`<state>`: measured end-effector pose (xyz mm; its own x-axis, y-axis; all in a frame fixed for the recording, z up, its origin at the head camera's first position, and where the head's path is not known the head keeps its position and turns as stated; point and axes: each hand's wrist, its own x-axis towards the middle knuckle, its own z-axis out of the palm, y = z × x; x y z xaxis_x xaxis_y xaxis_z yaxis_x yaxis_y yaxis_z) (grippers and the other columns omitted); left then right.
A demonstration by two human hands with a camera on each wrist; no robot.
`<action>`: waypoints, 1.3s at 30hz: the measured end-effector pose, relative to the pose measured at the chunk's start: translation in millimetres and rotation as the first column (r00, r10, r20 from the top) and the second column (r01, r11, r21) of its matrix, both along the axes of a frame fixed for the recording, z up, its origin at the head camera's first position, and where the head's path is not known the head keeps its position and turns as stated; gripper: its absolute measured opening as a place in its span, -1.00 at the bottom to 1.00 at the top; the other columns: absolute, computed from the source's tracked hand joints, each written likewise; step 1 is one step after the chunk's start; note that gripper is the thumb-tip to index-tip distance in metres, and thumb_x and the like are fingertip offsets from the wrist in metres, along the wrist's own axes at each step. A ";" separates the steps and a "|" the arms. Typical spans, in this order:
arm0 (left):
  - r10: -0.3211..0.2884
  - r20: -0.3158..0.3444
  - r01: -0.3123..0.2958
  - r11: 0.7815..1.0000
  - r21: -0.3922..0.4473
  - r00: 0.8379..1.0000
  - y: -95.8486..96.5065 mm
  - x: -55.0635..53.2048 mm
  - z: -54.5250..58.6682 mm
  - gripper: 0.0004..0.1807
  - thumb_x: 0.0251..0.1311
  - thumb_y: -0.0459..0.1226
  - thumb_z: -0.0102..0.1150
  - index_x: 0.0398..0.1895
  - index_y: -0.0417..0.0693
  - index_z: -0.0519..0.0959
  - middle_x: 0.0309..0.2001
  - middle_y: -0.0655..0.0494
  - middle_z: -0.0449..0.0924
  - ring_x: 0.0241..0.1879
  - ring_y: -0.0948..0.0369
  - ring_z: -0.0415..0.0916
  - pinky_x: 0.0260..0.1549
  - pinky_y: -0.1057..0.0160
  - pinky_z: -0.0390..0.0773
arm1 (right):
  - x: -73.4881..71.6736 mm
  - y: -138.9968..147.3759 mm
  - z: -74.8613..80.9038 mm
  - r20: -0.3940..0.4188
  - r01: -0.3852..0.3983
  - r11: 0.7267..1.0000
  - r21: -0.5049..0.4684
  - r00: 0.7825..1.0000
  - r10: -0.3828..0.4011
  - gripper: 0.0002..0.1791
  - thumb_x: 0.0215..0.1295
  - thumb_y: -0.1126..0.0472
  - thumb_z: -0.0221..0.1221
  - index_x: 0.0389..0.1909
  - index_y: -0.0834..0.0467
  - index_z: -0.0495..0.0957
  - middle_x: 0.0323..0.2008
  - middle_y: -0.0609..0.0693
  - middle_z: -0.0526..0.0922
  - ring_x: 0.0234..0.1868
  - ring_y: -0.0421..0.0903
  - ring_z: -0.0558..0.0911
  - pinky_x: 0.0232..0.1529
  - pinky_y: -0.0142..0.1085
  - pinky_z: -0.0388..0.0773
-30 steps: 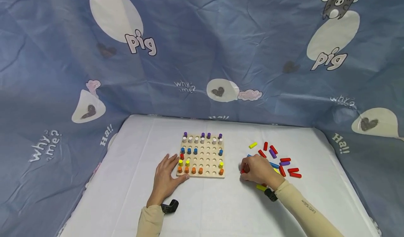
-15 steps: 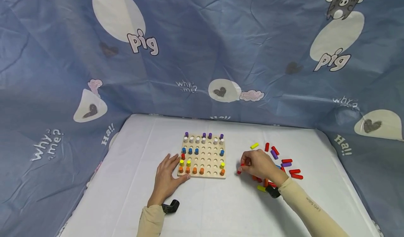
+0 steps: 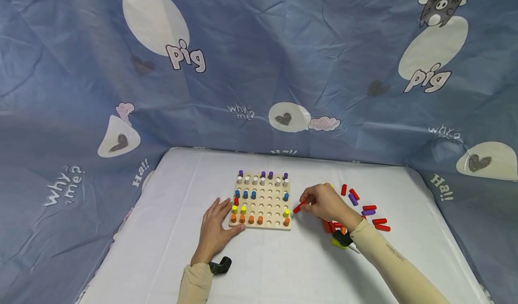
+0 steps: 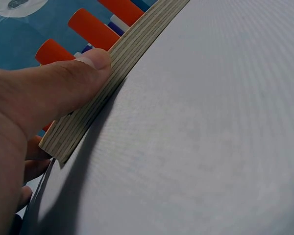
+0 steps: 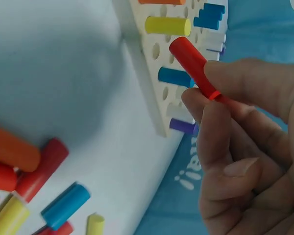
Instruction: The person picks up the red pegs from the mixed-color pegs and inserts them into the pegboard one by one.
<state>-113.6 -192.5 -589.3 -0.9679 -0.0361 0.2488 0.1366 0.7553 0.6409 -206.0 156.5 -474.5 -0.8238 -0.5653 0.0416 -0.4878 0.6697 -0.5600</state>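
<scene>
The wooden pegboard [image 3: 265,207] lies on the table, its rows partly filled with colored pegs. My left hand [image 3: 216,230] holds its near left corner, thumb [image 4: 63,85] against the front edge and fingers along the left side. My right hand [image 3: 325,203] pinches a red peg [image 5: 191,61] between thumb and fingertips, just off the board's right side. Another bit of red shows at that peg's lower end, between the fingers. One red peg [image 3: 236,201] stands at the left of the board, above yellow pegs [image 3: 234,210] and orange pegs [image 3: 252,220].
Loose pegs in several colors lie right of the board, some under my right hand and forearm. They include red pegs [image 3: 379,221], a purple peg [image 3: 353,199], and a blue peg [image 5: 66,205]. A patterned blue cloth [image 3: 243,70] hangs behind the white table [image 3: 251,272].
My right hand has moved left and up from the loose pegs toward the board, bringing the red peg with it. My left hand stays at the board's corner.
</scene>
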 end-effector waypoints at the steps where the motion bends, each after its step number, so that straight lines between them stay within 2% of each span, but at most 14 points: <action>1: -0.002 0.002 0.002 1.000 -0.001 1.000 -0.2 0.3 -0.2 -0.09 0.03 0.06 0.62 0.39 -0.26 0.56 0.48 -0.15 0.48 0.61 -0.22 0.13 0.53 -0.38 0.12 | -0.7 -2.7 0.8 0.011 -0.008 1.000 -0.003 1.000 0.008 -0.89 0.16 0.27 0.52 -0.35 0.06 0.77 -0.46 -0.22 0.78 -0.44 -0.36 0.62 -0.38 -0.43 0.56; 7: -0.002 0.021 0.002 1.000 0.001 1.000 -1.8 1.2 0.3 -0.07 0.04 0.09 0.60 0.40 -0.25 0.55 0.49 -0.14 0.47 0.62 -0.22 0.12 0.54 -0.38 0.12 | -4.5 -19.4 5.2 0.000 -0.030 0.999 0.012 1.000 0.030 -0.87 0.17 0.20 0.56 -0.38 0.01 0.77 -0.45 -0.24 0.78 -0.45 -0.37 0.58 -0.36 -0.41 0.52; 15: 0.003 0.024 -0.003 1.000 -0.004 1.000 -2.3 2.4 1.1 -0.08 0.04 0.07 0.60 0.41 -0.25 0.54 0.50 -0.13 0.46 0.62 -0.21 0.12 0.55 -0.37 0.12 | -11.1 -40.3 9.2 -0.106 -0.034 0.998 0.044 0.994 0.039 -0.83 0.08 0.05 0.61 -0.45 -0.13 0.77 -0.49 -0.36 0.75 -0.52 -0.37 0.49 -0.43 -0.37 0.39; 22: 0.003 0.020 -0.003 1.000 0.003 1.000 -2.1 2.4 2.5 -0.09 0.04 0.07 0.60 0.40 -0.24 0.56 0.49 -0.12 0.47 0.62 -0.21 0.13 0.55 -0.36 0.12 | -19.1 -54.1 12.4 -0.186 -0.030 0.999 0.018 0.982 0.033 -0.88 0.08 0.04 0.61 -0.44 -0.15 0.83 -0.44 -0.30 0.81 -0.53 -0.35 0.48 -0.46 -0.36 0.36; 31: 0.001 0.029 -0.001 1.000 0.005 1.000 -1.8 1.2 4.6 -0.09 0.05 0.07 0.60 0.41 -0.22 0.55 0.50 -0.11 0.46 0.62 -0.20 0.12 0.55 -0.38 0.12 | -27.7 -71.2 7.7 -0.173 -0.027 0.999 -0.045 0.985 0.019 -0.88 0.05 0.05 0.62 -0.46 -0.12 0.84 -0.41 -0.25 0.82 -0.51 -0.36 0.53 -0.43 -0.34 0.40; 39: -0.001 0.034 0.001 1.000 -0.002 0.999 -1.7 1.2 3.7 -0.09 0.05 0.10 0.60 0.41 -0.21 0.56 0.50 -0.10 0.46 0.62 -0.20 0.12 0.54 -0.38 0.14 | -31.1 -86.7 -0.1 -0.135 -0.058 0.997 -0.051 0.990 0.050 -0.88 0.05 0.09 0.63 -0.48 -0.07 0.85 -0.49 -0.24 0.80 -0.54 -0.32 0.48 -0.48 -0.39 0.30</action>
<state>-112.3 -194.2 -585.6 -0.9757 -0.0344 0.2162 0.1159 0.7567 0.6434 -237.1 69.7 -474.6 -0.7771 -0.6026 0.1813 -0.5952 0.6103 -0.5227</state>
